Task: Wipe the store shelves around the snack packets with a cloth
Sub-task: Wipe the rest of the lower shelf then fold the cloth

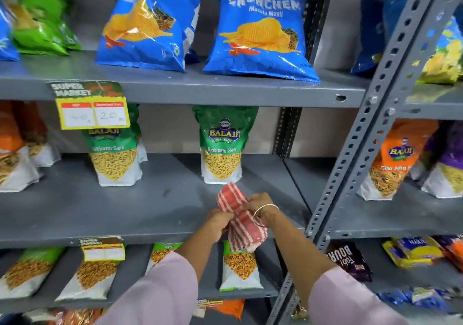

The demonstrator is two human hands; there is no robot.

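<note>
Here a red-and-white striped cloth (pixel 239 218) is held between both hands just above the near edge of the middle shelf (pixel 105 209), slightly right of centre. The left hand (pixel 218 222) is closed on the cloth's lower left side, and the right hand (pixel 258 205) is pinched shut on its upper right side, a thin bangle (pixel 265 210) being seen at that wrist. The cloth is bunched and folded, its lower end hanging past the shelf lip in front of a packet on the shelf below.

The cloth can be judged soft, limp and light, so no firm shape will be kept unless it is wadded or folded into a pad; it is best gripped in the middle of the fold, with loose ends tucked in so they are not dragged against the packets.

Just beyond the hands, a green Ratlami Sev packet (pixel 221 149) stands upright, with a second one (pixel 114 154) farther left. These pouches are probably light and easily tipped, so the bare grey surface between and in front of them should be wiped with care.
</note>
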